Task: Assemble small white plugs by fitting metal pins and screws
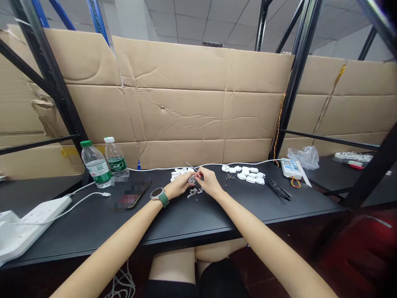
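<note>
Just in front of the pile of white parts (pixel 181 172) on the black table (pixel 192 219), both hands meet over a small grey-white piece (pixel 192 179), too small and too covered by fingers to identify. Left hand (pixel 180 185), with a watch at its wrist, and right hand (pixel 209 181) are curled with fingertips pinched on that piece, though which hand bears it I cannot tell. A thin pale sliver (pixel 190 166) rises from the pinch, slanting up-left toward the pile.
</note>
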The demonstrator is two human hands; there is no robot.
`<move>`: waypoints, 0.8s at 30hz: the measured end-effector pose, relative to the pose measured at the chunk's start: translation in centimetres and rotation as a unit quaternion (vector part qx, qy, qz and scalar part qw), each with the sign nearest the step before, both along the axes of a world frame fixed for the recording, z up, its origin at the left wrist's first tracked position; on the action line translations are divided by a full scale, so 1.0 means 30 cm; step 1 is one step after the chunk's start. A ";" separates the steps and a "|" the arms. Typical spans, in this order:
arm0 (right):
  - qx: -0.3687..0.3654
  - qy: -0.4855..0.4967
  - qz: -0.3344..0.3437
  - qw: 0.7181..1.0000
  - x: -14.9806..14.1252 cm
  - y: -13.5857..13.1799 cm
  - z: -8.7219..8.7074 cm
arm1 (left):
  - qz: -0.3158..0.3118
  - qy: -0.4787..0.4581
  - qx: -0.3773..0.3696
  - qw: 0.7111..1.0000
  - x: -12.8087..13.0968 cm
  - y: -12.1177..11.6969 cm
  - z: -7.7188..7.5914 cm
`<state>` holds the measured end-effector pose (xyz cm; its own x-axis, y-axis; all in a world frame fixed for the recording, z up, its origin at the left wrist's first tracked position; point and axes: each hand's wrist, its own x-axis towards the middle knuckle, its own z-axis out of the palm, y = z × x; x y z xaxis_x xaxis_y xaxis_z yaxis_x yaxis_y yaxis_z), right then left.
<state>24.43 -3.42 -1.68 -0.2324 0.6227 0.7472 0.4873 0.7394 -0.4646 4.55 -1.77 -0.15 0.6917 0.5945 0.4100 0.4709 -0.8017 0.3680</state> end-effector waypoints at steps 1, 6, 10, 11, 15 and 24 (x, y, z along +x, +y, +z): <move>0.003 0.002 0.000 1.000 0.000 0.001 -0.001 | -0.002 0.000 0.001 1.000 0.000 0.000 -0.001; 0.009 0.001 -0.001 1.000 0.000 -0.002 0.001 | -0.009 0.006 0.009 1.000 -0.002 0.006 -0.006; 0.015 -0.003 -0.012 1.000 0.002 -0.003 0.002 | -0.012 0.007 0.013 1.000 -0.002 0.007 -0.007; 0.018 -0.006 -0.014 1.000 0.002 -0.002 0.001 | -0.013 0.007 0.014 1.000 -0.001 0.006 -0.006; 0.033 -0.034 -0.034 0.998 0.002 -0.006 0.003 | -0.006 0.010 0.014 1.000 0.000 0.003 -0.004; 0.068 -0.186 -0.133 0.971 -0.011 -0.036 0.023 | -0.009 0.014 0.038 0.999 0.001 0.004 -0.009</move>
<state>24.09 -4.49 -0.99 -0.3474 0.5989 0.7215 0.7846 0.6070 -0.1260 4.58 -1.64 -0.43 0.7140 0.5493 0.4341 0.4650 -0.8356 0.2925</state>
